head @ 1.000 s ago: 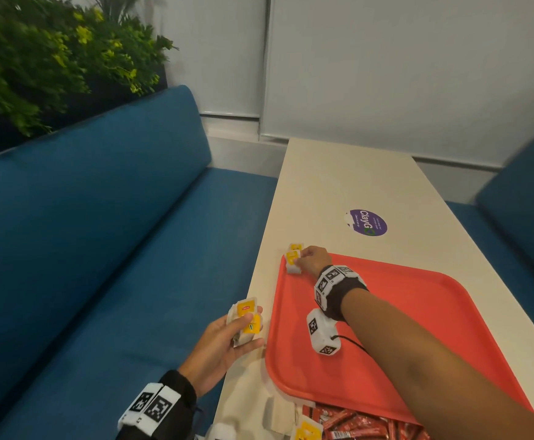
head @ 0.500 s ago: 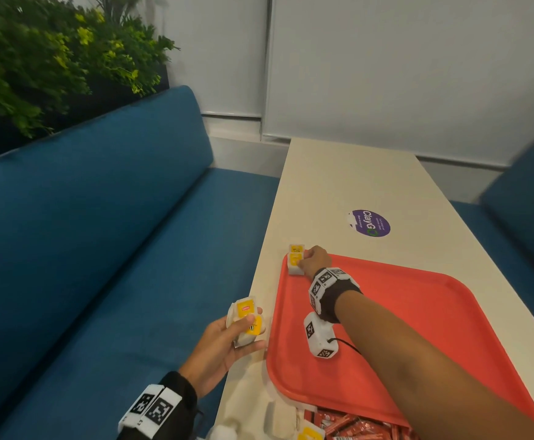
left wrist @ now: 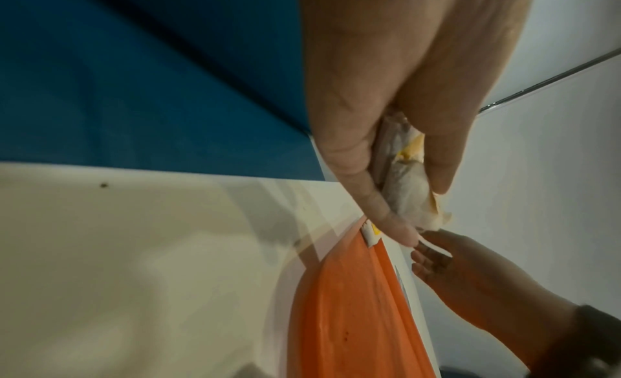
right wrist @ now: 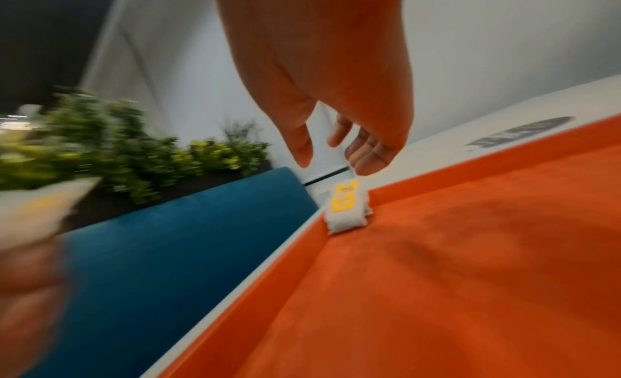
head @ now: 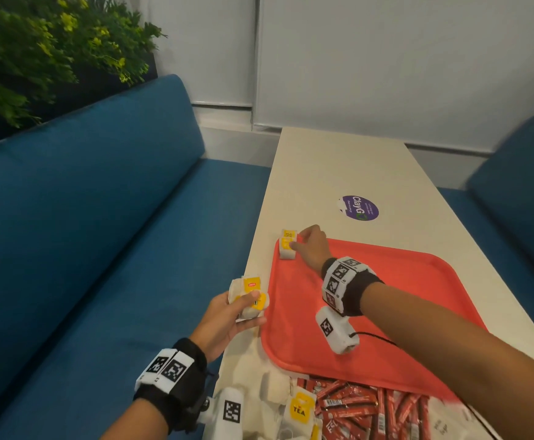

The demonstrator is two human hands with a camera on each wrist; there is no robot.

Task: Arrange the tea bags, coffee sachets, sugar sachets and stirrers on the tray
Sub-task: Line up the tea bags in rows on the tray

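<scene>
While the right hand (head: 311, 246) hovers loose-fingered, apparently clear of the cornered tea bags (right wrist: 346, 208), the left hand (head: 227, 315) should offer its pinched bundle (head: 249, 296) one at a time.

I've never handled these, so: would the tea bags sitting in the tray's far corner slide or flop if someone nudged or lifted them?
The tea bags look like soft, puffy paper pouches, so probably light and floppy, sagging when lifted. Lying flat in the tray corner, they likely wouldn't roll or tip. The tray's raised rim would probably stop a sideways nudge. The left hand holds several at once, which suggests little weight.
</scene>
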